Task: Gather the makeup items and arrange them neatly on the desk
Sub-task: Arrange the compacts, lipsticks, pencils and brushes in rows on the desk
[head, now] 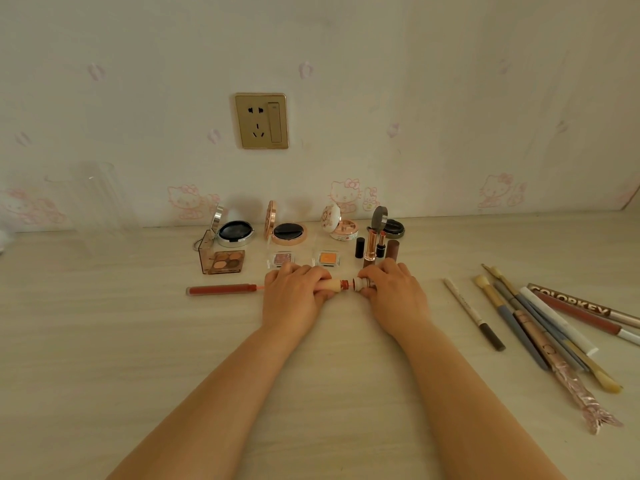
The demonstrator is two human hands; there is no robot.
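- Far left, a clear acrylic holder (pixel 100 202) stands against the wall, hard to make out.
- Next along, an open eyeshadow palette (pixel 223 261) sits just in front of an open silver compact (pixel 235 233), and a red lip gloss tube (pixel 221 289) lies flat nearer to us.
- Now the action: the left hand (pixel 292 299) curls its fingers round the cream barrel of a lipstick (pixel 337 284) lying low over the desk (pixel 138 341), in the near middle row.
- The right hand (pixel 394 296) pinches the lipstick's cap (pixel 362 284), and there's a small gap showing a red bullet between cap and barrel.
- My read: the cap is going on, or coming off, I cannot tell which. To do it well, keep barrel and cap on one straight line so the red tip isn't smeared, and press until seated.
- Behind the hands, a rose-gold compact (pixel 287 233), two small single eyeshadow pans (pixel 282 259) and (pixel 327 258), a floral compact (pixel 341 226) and standing lipsticks (pixel 372 247) form tidy rows.
- Far right, brushes and pencils (pixel 540 334) lie fanned and overlapping, well apart from the rows, so that heap likely needs straightening yet.
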